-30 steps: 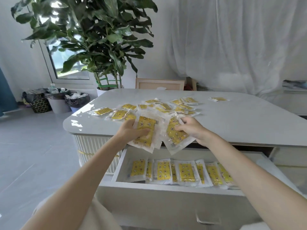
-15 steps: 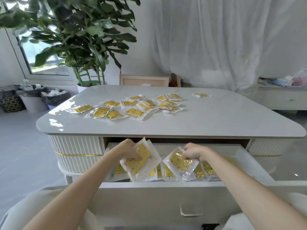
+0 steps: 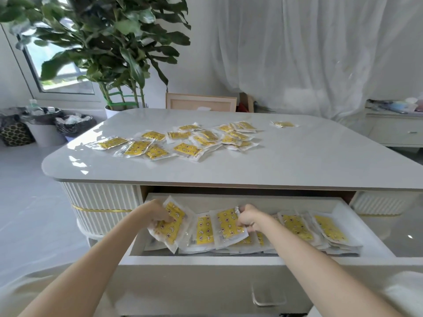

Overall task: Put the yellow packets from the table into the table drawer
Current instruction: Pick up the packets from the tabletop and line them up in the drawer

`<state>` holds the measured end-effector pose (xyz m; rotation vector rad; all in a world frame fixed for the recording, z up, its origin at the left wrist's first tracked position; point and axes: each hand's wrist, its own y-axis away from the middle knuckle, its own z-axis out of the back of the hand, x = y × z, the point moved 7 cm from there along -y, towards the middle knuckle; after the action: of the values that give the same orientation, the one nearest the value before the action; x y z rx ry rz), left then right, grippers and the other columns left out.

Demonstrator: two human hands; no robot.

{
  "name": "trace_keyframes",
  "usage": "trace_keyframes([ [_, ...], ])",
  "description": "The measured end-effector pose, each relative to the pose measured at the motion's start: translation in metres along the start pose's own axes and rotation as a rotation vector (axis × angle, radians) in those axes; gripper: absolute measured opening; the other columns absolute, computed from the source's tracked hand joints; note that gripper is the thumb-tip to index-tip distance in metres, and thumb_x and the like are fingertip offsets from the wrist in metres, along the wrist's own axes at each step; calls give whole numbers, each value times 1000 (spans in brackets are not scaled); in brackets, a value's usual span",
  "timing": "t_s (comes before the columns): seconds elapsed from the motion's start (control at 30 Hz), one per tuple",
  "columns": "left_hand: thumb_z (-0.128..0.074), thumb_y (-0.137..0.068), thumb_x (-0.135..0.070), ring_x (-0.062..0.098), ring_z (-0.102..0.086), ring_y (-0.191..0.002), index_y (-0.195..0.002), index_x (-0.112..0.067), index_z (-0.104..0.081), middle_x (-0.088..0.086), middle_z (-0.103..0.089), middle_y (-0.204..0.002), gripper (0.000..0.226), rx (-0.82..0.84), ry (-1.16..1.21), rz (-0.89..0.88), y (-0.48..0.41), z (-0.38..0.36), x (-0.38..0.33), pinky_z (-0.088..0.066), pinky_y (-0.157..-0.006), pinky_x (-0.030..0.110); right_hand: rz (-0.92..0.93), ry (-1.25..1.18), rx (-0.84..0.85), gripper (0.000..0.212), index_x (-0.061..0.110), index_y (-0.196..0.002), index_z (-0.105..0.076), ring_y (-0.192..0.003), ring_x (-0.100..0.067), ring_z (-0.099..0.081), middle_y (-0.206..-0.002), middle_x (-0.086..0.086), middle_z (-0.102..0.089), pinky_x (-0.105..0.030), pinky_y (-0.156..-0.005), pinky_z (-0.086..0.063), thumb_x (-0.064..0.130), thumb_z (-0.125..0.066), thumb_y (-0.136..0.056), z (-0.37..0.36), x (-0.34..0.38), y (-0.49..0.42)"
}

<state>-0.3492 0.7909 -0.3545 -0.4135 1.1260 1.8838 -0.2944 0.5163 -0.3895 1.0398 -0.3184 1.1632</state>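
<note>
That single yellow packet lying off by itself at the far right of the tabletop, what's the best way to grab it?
Probably pinch the clear sealed margin along the near edge of the lone packet, coming from above on the near side. It lies flat on the table, thin, with nothing touching it, so an edge pinch beats a top grasp.

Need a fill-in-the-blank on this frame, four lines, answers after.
1. The left hand grips a packet over the open ____.
2. The right hand pinches a second packet, coloured ____.
3. Many loose packets lie on the ____.
4. Beyond them stands a potted ____.
Answers: drawer; yellow; table; plant.
</note>
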Motion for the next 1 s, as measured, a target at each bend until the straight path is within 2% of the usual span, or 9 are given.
trace_keyframes([
  [0.1,-69,-83,-3,32,-66,-101,-111,6,-59,18,-68,-109,31,90,115,46,2,-3,0,-53,-90,42,27,198,-126,47,2,-127,-42,-78,-18,-55,-102,-10,-53,-21,-48,-46,-5,-61,-85,6,1,5],
  [0.13,-65,-85,0,33,-66,-99,-109,7,-58,19,-68,-106,26,113,158,56,3,-5,0,-54,-86,43,35,277,-163,52,1,-131,-38,-71,-17,-54,-103,-10,-54,-20,-43,-44,-2,-62,-84,7,2,6],
  [0.27,-64,-86,0,32,-66,-91,-109,6,-58,19,-68,-101,25,132,228,54,8,-12,-3,-56,-78,41,118,532,-263,80,2,-149,-15,-81,-21,-66,-117,-14,-58,-23,-57,-56,3,-64,-85,6,8,12],
  [0.4,-66,-84,-1,26,-67,-77,-99,4,-60,16,-69,-89,16,130,248,68,11,-14,-3,-58,-59,34,288,636,-320,66,3,-140,-35,-87,-21,-64,-107,-9,-64,-27,-70,-54,6,-69,-83,7,21,15],
  [0.5,-68,-84,-7,26,-67,-83,-94,1,-63,15,-70,-97,14,156,303,81,13,-11,0,-56,-71,33,374,270,-108,32,2,-119,-57,-73,-14,-60,-100,-3,-63,-24,-68,-52,18,-60,-92,-6,36,27],
  [0.6,-67,-85,-8,23,-66,-84,-92,1,-63,13,-69,-96,12,186,398,82,16,-10,0,-52,-89,31,209,-244,310,32,-5,-116,-57,-68,-16,-63,-89,-8,-65,-24,-65,-58,22,-54,-98,-40,42,43],
  [0.67,-65,-87,-6,24,-70,-78,-96,2,-62,15,-69,-95,13,222,471,74,19,-13,-2,-57,-81,33,161,-334,425,24,-3,-105,-61,-69,-16,-67,-85,-9,-68,-25,-66,-59,20,-60,-95,-57,49,51],
  [0.77,-59,-91,-9,23,-72,-65,-97,2,-60,15,-70,-91,12,282,512,60,27,-21,-6,-60,-59,33,151,-382,352,10,6,-82,-61,-62,-11,-66,-75,-5,-67,-20,-54,-56,10,-68,-88,-64,59,52],
  [1.0,-45,-99,-17,23,-67,-74,-97,-2,-51,12,-66,-89,16,86,421,96,13,-10,7,-59,-62,35,101,-289,240,10,-1,-96,-60,-73,-18,-67,-88,-13,-68,-29,-67,-59,-3,-65,-87,-56,54,35],
])
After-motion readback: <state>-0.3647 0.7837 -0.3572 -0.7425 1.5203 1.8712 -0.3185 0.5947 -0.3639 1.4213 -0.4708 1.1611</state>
